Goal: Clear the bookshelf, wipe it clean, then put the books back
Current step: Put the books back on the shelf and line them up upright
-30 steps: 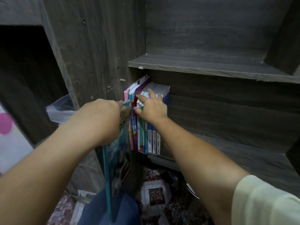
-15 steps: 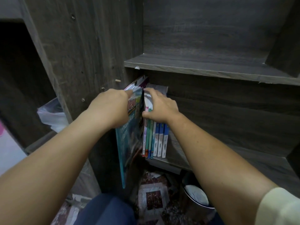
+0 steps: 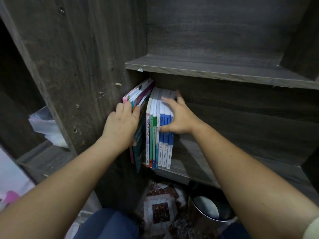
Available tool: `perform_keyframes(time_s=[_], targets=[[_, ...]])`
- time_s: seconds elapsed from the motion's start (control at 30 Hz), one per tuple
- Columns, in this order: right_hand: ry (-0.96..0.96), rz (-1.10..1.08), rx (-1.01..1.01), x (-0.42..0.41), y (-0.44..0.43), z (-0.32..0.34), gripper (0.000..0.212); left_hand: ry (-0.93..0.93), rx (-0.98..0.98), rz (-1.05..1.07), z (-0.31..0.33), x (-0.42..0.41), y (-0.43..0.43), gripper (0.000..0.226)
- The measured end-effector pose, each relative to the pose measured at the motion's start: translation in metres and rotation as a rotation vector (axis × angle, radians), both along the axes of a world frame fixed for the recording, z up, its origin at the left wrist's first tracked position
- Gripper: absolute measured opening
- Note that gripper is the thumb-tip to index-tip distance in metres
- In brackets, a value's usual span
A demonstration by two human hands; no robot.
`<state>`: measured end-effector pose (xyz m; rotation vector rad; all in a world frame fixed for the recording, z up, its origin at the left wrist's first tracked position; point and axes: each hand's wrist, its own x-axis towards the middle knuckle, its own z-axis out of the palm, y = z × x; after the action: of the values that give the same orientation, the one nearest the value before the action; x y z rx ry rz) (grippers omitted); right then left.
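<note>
The dark wooden bookshelf [image 3: 222,71] holds a row of upright books [image 3: 151,140] at the left end of its lower board [image 3: 215,163]. Thin pink and purple books [image 3: 138,94] lean against the left side panel. A large teal book [image 3: 140,135] stands between those and the row, its lower corner sticking out past the board's front edge. My left hand [image 3: 120,125] presses on the teal book's outer edge, fingers straight up over the leaning books. My right hand [image 3: 176,118] lies spread over the top of the blue-spined books, thumb on their spines.
The upper board is bare. To the left of the side panel a clear plastic bag [image 3: 44,128] sits in another compartment. Below the shelf are a round metal bin [image 3: 208,209] and patterned cloth [image 3: 160,211]. My blue-clad knee [image 3: 107,225] is at the bottom.
My left hand has brought the teal book up from below and slid it into the gap left of the row. My right hand shifted right, holding the upright books aside.
</note>
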<state>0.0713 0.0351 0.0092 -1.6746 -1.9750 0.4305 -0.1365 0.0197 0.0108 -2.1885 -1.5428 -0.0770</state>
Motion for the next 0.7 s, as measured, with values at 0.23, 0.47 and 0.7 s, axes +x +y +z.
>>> perform_keyframes(time_s=[0.23, 0.47, 0.7], targets=[[0.139, -0.092, -0.148, -0.012, -0.001, -0.009, 0.13, -0.086, 0.243, 0.042, -0.015, 0.006, 0.019, 0.095], [0.155, -0.028, -0.213, -0.008, 0.005, -0.012, 0.137, -0.346, 0.04, 0.28, -0.035, 0.021, 0.005, 0.055], [0.099, -0.018, -0.281, -0.003, 0.006, -0.022, 0.132, -0.564, -0.274, 0.154, -0.031, 0.018, 0.013, 0.042]])
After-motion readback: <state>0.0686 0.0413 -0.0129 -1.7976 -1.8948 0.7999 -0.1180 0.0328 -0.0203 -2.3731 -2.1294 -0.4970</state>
